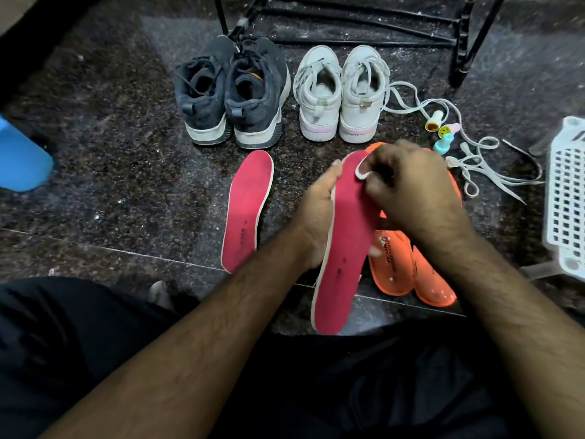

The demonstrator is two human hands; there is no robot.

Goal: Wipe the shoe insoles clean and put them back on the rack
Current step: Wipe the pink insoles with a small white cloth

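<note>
Dusty speckled dark granite floor (pixel 110 147), black metal rack (pixel 462 36) behind. Left hand (pixel 316 213) grips a red foam insole (pixel 345 245); right hand (pixel 411 188) pinches a small white wipe (pixel 362 172) on it.

Two shoe pairs (pixel 275 93) stand before the rack (pixel 357 20); a basket (pixel 566 198) sits right.
</note>
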